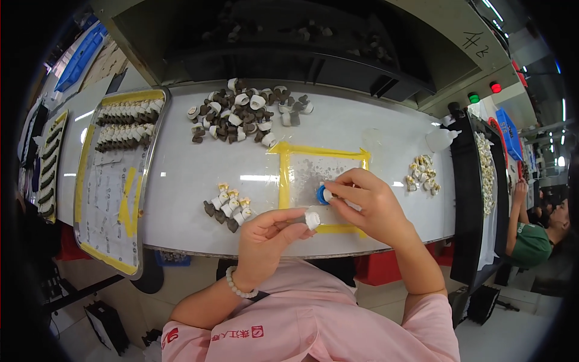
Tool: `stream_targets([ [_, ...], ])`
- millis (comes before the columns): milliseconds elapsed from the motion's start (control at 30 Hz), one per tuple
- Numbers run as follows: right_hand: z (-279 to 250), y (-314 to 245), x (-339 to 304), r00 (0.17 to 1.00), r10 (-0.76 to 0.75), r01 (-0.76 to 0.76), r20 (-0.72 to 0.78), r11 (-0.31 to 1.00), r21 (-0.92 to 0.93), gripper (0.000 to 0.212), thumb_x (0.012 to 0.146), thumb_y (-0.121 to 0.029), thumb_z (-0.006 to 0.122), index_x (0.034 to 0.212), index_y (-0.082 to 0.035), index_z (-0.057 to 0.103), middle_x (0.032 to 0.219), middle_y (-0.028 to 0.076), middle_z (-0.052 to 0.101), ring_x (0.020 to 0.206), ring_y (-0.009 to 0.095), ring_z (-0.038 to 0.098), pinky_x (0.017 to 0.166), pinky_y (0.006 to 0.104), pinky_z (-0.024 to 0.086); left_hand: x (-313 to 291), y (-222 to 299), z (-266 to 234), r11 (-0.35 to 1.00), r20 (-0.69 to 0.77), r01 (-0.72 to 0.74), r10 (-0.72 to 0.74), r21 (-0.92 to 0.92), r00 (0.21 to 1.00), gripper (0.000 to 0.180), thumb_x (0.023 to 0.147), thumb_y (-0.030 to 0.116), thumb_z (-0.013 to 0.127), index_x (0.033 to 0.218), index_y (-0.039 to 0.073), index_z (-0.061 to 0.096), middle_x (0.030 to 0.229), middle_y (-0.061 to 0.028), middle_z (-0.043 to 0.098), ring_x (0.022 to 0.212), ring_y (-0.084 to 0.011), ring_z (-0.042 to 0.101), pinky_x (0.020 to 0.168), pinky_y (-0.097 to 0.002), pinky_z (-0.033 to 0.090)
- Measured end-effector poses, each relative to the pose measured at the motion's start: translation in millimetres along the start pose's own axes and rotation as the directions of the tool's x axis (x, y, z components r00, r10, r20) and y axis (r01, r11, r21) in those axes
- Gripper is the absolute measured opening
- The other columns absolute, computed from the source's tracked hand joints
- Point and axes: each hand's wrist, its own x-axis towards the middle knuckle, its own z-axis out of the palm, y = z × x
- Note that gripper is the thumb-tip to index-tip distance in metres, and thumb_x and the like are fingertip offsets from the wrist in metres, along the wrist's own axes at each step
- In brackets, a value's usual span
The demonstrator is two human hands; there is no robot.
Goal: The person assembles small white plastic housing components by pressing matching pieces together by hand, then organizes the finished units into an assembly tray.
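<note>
My left hand (265, 238) pinches a small white moulded part (312, 220) between thumb and fingers, just above the table's near side. To its right, my right hand (369, 196) is closed in a pinch on a little white piece (327, 195). This piece is at a small round blue cap (321, 193), and whether the fingers also touch the cap is hard to tell. Both are over a sheet framed with yellow tape (283, 181). Left of my left hand, a few white-and-brown parts with gold-coloured tops (229, 205) lie in short rows.
A pile of white-and-brown parts (235, 114) lies at the back. On the left, a metal tray (84, 205) holds rows of assembled pieces. Small gold-and-white parts (422, 175) and a white squeeze bottle (441, 139) are at right. Further right, a person in green (534, 241) sits.
</note>
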Motion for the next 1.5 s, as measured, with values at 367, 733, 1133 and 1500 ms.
stream_targets([
  [367, 7.6, -11.4, -19.8, 0.997, 0.082, -0.079, 0.014, 0.891, 0.448, 0.032, 0.08, -0.001, 0.071, 0.112, -0.001, 0.068, 0.094, 0.01, 0.064, 0.081, 0.018, 0.061, 0.068, 0.0266, 0.048, 0.9, -0.5, -0.9, 0.999, 0.01, -0.029, 0.03, -0.038, 1.0, 0.024, 0.09, -0.004, 0.059, 0.114, -0.006, 0.061, 0.102, -0.0155, 0.068, 0.09, -0.0194, 0.068, 0.082, -0.0282, 0.055],
  [733, 17.7, -7.7, -21.5, 0.997, 0.072, -0.082, 0.04, 0.88, 0.468, 0.029, 0.079, 0.001, 0.072, 0.108, 0.0, 0.07, 0.093, 0.01, 0.065, 0.079, 0.017, 0.06, 0.067, 0.0265, 0.047, -2.2, -3.1, -3.3, 0.999, 0.039, -0.052, 0.053, -0.002, 0.998, 0.024, 0.089, -0.007, 0.06, 0.112, -0.008, 0.062, 0.102, -0.0161, 0.068, 0.088, -0.0209, 0.068, 0.082, -0.0302, 0.057],
  [1133, -55.6, 41.1, -76.2, 0.826, 0.345, -0.437, -0.445, 0.891, -0.12, 0.017, 0.08, -0.005, 0.071, 0.095, 0.002, 0.067, 0.091, 0.012, 0.066, 0.075, 0.021, 0.062, 0.065, 0.03, 0.049, -16.4, 19.1, -16.9, 0.253, 0.431, -0.594, 0.485, 0.763, 0.761, 0.023, 0.072, -0.009, 0.072, 0.094, -0.004, 0.065, 0.096, -0.0207, 0.065, 0.078, -0.029, 0.066, 0.067, -0.0327, 0.055],
  [1500, -32.1, 45.8, -60.0, 0.857, 0.36, -0.478, -0.369, 0.824, -0.303, 0.023, 0.077, -0.008, 0.074, 0.097, 0.001, 0.065, 0.082, 0.009, 0.06, 0.063, 0.019, 0.059, 0.058, 0.0294, 0.048, -18.9, 11.8, -34.3, -0.129, 0.721, -0.804, 0.54, 0.581, 0.434, 0.024, 0.073, -0.005, 0.07, 0.094, -0.001, 0.06, 0.106, -0.0169, 0.063, 0.102, -0.0363, 0.062, 0.079, -0.0432, 0.059],
])
